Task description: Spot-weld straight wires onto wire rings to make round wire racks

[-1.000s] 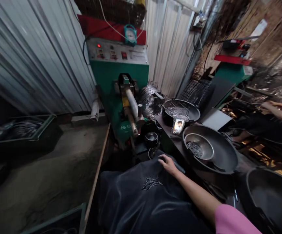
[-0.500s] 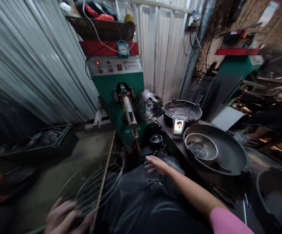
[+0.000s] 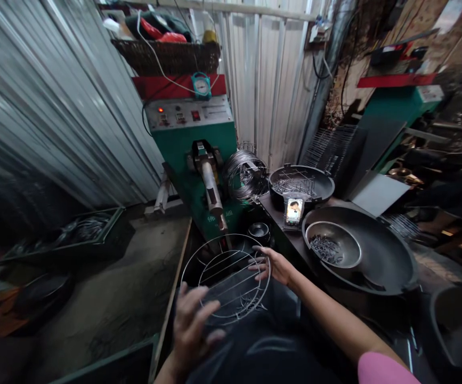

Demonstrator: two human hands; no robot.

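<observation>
A round wire rack [image 3: 226, 277] is held up over my lap between both hands. My left hand [image 3: 191, 325] grips its near rim from below, fingers spread along the wire. My right hand [image 3: 273, 264] holds the far right rim. Under the rack, a small heap of short wire pieces [image 3: 250, 305] lies on the dark cloth [image 3: 270, 346] across my lap. Just beyond the rack stands the green machine [image 3: 193, 144] with its metal arm [image 3: 209, 186] pointing toward me.
A wire coil [image 3: 244, 173] hangs beside the machine. On the bench to the right are a phone [image 3: 293, 211], a metal bowl of wire bits [image 3: 331, 244] inside a big dark pan [image 3: 378, 256], and a pan of wire pieces [image 3: 300, 181]. A green crate [image 3: 95, 229] sits on the floor left.
My left hand has brought the round wire rack up from the lower left to over my lap. My right hand has lifted off the cloth and taken the rack's far rim.
</observation>
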